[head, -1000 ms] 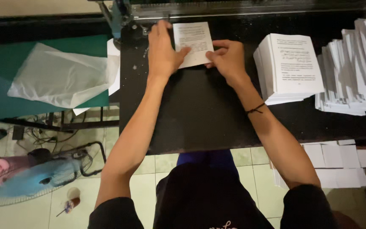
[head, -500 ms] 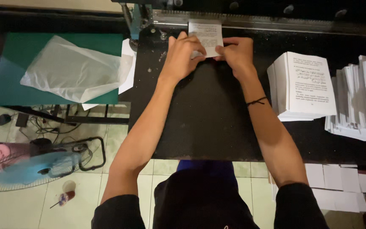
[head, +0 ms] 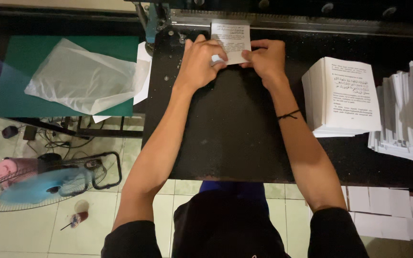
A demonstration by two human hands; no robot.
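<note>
A small white printed booklet point(head: 232, 39) lies on the black machine table point(head: 230, 134), its far edge against the metal rail point(head: 311, 21) at the back. My left hand point(head: 201, 59) grips its near left corner. My right hand point(head: 265, 58) pinches its near right corner. A thin black band circles my right wrist.
A stack of printed white sheets point(head: 342, 98) stands to the right, with fanned piles of more sheets point(head: 407, 114) beyond it. A green board point(head: 15, 67) on the left holds a clear plastic bag point(head: 80, 79). A floor fan point(head: 39, 184) and cables lie below left.
Both hands have slid the booklet away from me across the black table until its far edge meets the rail.
</note>
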